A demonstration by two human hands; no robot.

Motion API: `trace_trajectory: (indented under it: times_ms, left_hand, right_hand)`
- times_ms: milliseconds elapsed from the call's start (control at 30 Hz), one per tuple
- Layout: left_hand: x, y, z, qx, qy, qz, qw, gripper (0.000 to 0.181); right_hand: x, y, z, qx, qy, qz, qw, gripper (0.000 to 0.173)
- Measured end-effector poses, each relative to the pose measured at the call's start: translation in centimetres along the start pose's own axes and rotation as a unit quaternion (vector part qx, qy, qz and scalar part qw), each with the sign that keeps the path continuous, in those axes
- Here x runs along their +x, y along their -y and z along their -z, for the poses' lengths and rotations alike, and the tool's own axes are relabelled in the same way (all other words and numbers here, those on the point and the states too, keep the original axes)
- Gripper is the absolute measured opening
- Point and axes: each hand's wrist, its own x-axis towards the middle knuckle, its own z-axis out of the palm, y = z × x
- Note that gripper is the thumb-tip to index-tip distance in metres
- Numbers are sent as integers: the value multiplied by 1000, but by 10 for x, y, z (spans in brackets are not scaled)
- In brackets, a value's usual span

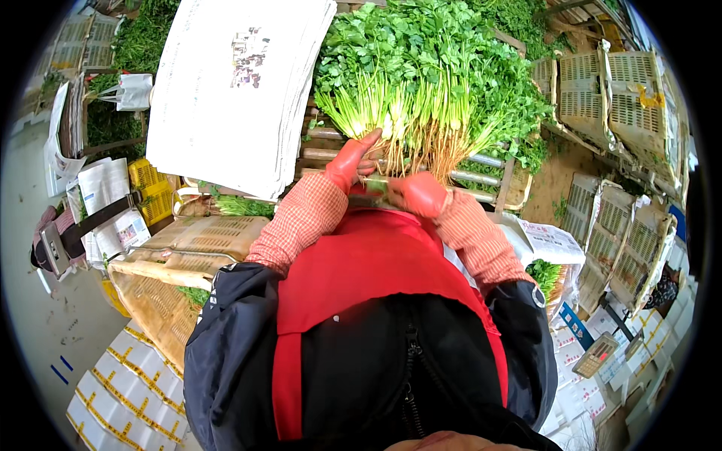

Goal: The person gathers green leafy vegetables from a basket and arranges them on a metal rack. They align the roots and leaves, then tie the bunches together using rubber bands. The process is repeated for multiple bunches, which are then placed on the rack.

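Note:
Leafy green herbs (417, 73) with pale stems and brown roots lie spread over a rack of metal rollers (324, 153), roots towards me. My left hand (354, 160), in an orange-red rubber glove, is at the root ends of the left part, its fingers extended; what it holds cannot be made out. My right hand (418, 193), gloved alike, is curled just below the roots, with a blurred greenish piece (377, 183) at its fingertips, between the two hands. A thick stack of newspaper sheets (234, 96) lies left of the herbs.
Plastic crates (637, 101) stand at the right, with more crates (601, 242) below them. An upturned or tilted crate (186, 242) and a yellow basket (151, 191) are at the left. White taped boxes (121, 389) fill the lower left. A weighing scale (596, 354) is at the lower right.

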Motion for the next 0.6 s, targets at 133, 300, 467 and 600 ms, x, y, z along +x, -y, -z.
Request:
trace_trajectory:
  times_ms: [133, 300, 467, 600]
  left_hand:
    - [-6, -5, -2, 37, 6, -10, 999, 88]
    - [2, -4, 2, 98, 25, 7, 995, 57]
    - [7, -7, -7, 65, 15, -12, 998, 27]
    - [10, -1, 0, 21, 14, 8, 1000, 16]
  right_hand:
    - [-30, -29, 5, 72, 72, -136, 985, 30]
    - [21, 7, 30, 345, -1, -272, 898, 25]
    - [43, 18, -38, 72, -167, -195, 964, 31]
    - [20, 40, -7, 48, -109, -127, 985, 35]
